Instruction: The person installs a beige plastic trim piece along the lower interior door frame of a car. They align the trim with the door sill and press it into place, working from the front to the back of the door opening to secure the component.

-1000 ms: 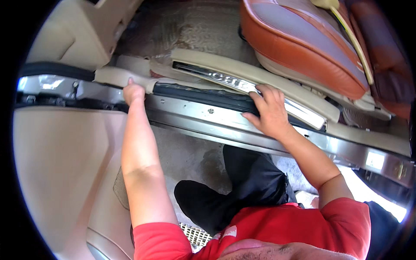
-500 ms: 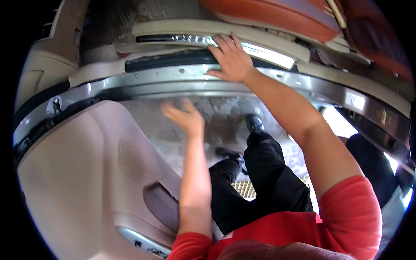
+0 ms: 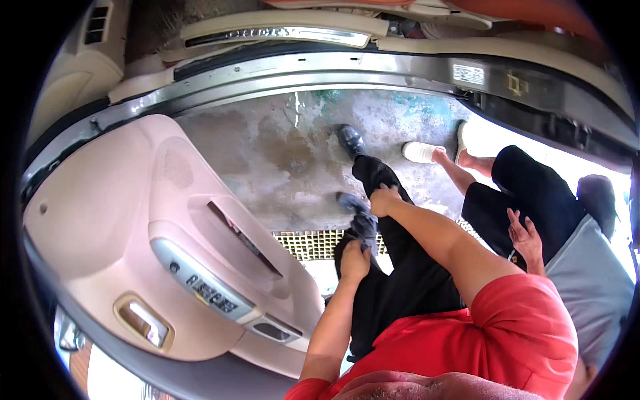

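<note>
My left hand (image 3: pixel 355 260) is closed on the cloth of my black left trouser leg (image 3: pixel 379 300), near the knee. Farther forward, my right hand (image 3: pixel 385 200) grips the right trouser leg (image 3: pixel 417 250), its fingers curled into the fabric. One dark shoe (image 3: pixel 351 140) stands on the stained floor, while the other foot is blurred beside the left leg. Ahead of me, the beige sill trim with a shiny strip (image 3: pixel 287 33) lies along the car's metal door sill (image 3: pixel 267 70); neither hand touches it.
At my left an open beige car door (image 3: pixel 113 193) carries a switch panel (image 3: pixel 203 280) and an inner handle (image 3: pixel 143 323). A yellowish floor grating (image 3: pixel 303 245) runs behind my feet. On the right stands another person in black trousers (image 3: pixel 537 193), one hand (image 3: pixel 527 240) raised.
My right hand has left the sill trim and come back to my right trouser leg. My left hand has dropped from near the sill to my left leg. The view has shifted backward.
</note>
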### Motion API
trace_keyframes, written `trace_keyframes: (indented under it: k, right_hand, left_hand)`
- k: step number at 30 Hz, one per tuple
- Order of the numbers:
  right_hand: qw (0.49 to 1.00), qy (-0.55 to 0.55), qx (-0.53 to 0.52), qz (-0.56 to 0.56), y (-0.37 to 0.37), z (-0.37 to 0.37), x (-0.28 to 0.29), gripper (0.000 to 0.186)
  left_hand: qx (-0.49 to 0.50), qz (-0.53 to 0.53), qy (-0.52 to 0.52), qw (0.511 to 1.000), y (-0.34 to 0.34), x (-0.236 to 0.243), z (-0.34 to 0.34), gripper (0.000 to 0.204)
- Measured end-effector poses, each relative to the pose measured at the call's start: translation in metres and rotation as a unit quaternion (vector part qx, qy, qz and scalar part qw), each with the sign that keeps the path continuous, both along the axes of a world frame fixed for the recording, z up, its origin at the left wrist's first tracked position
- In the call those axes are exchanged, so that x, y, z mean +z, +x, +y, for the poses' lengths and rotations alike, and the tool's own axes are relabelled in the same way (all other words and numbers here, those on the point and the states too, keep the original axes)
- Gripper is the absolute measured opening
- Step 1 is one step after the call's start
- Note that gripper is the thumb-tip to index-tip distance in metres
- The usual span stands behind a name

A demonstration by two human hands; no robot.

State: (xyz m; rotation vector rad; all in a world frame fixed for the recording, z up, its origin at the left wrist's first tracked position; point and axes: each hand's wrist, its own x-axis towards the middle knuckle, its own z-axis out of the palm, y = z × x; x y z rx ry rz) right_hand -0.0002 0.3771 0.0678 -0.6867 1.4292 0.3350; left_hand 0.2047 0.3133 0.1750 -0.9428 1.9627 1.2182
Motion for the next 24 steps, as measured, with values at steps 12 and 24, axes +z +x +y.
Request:
trace_keyframes:
  k: [12,24]
  right_hand:
    - [0.994,-0.098,0.035,0.02,0.024,0.105,0.154,0.077]
    - [0.964,-0.156,0.203,0.069,-0.059,0.205,0.15,0.054]
  left_hand:
    - [0.055,-0.027,-0.031,0.998,0.157,0.087,0.053,0.047]
    - [0.559,-0.066,-0.055,0.825,0.312,0.168,0.274,0.036]
